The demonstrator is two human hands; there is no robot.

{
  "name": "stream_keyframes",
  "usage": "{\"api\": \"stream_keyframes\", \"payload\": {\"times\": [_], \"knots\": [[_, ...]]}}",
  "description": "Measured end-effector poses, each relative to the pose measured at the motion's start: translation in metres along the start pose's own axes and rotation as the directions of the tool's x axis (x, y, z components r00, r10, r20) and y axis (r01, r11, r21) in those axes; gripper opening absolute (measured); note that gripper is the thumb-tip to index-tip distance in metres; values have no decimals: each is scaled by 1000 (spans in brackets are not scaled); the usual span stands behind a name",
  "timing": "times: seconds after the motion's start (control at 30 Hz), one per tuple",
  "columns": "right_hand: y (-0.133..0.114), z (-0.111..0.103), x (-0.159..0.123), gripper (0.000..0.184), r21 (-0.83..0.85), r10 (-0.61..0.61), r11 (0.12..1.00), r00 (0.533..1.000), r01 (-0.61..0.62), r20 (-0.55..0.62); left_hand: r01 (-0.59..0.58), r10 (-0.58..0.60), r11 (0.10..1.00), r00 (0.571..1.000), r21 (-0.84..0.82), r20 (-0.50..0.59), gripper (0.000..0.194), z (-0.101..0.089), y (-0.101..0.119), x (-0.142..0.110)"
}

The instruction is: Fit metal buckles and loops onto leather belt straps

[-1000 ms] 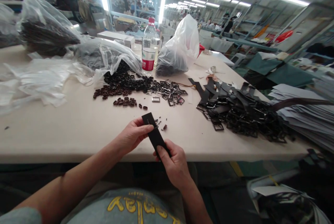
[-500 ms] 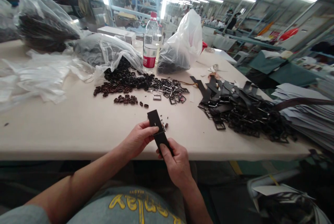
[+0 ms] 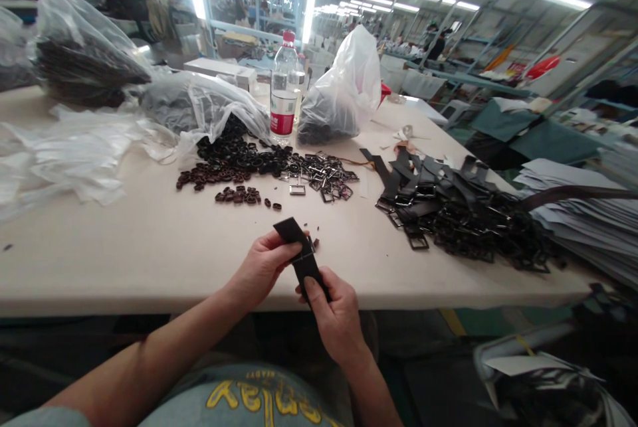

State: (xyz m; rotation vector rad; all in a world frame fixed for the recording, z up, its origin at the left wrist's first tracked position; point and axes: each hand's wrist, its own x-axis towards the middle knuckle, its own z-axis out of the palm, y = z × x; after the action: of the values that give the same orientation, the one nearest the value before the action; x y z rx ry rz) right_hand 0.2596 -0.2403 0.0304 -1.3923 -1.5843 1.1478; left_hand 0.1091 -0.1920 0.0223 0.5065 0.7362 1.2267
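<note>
Both my hands hold a short black strap (image 3: 299, 249) over the near edge of the beige table (image 3: 149, 248). My left hand (image 3: 263, 266) pinches the strap's upper part, where a small metal buckle sits on it. My right hand (image 3: 335, 317) is closed on the strap's lower end, thumb pressed on top. Beyond my hands lie a few tiny dark bits (image 3: 314, 242), a pile of brown loops (image 3: 234, 165), a pile of metal buckles (image 3: 326, 178) and, to the right, a heap of black straps with buckles (image 3: 453, 211).
A water bottle (image 3: 284, 91) stands at the back between clear bags of parts (image 3: 343, 91). Crumpled clear plastic (image 3: 64, 155) covers the table's left. Grey sheets (image 3: 583, 214) are stacked at the right. Other people work far behind.
The strap's upper end has bent over further at the buckle, and my left hand's fingers have shifted along it. My right hand keeps its grip lower down.
</note>
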Motion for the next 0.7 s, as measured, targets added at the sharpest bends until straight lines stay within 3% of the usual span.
{"api": "stream_keyframes", "payload": {"times": [0.13, 0.23, 0.33, 0.4, 0.5, 0.57, 0.63, 0.7], "knots": [[-3, 5, 5, 40, 179, 83, 981, 996, -75, -34, -237, 199, 938, 965, 253, 170, 10, -2, -4, -4], [-3, 7, 5, 45, 273, 142, 954, 989, -123, -49, -475, 359, 790, 870, 387, 337, 14, -3, -3, -8], [-2, 5, 3, 45, 285, 140, 952, 987, -112, -79, -582, 352, 687, 790, 435, 501, 24, -7, 4, -13], [-3, 4, 2, 45, 261, 121, 961, 988, -92, -97, -568, 307, 708, 783, 420, 541, 36, -10, 9, -16], [-6, 0, 2, 44, 213, 102, 974, 990, -79, -101, -432, 231, 802, 861, 413, 452, 51, -11, 15, -19], [-9, -4, 2, 44, 181, 98, 980, 990, -79, -100, -350, 166, 831, 897, 431, 409, 39, -8, 18, -19], [-13, -9, 3, 43, 135, 69, 989, 993, -56, -91, -274, 99, 884, 902, 380, 420, 29, -4, 21, -19], [-18, -14, 2, 40, 68, 18, 998, 998, -14, -65, -172, 49, 951, 904, 255, 425, 53, 1, 24, -20]]}}
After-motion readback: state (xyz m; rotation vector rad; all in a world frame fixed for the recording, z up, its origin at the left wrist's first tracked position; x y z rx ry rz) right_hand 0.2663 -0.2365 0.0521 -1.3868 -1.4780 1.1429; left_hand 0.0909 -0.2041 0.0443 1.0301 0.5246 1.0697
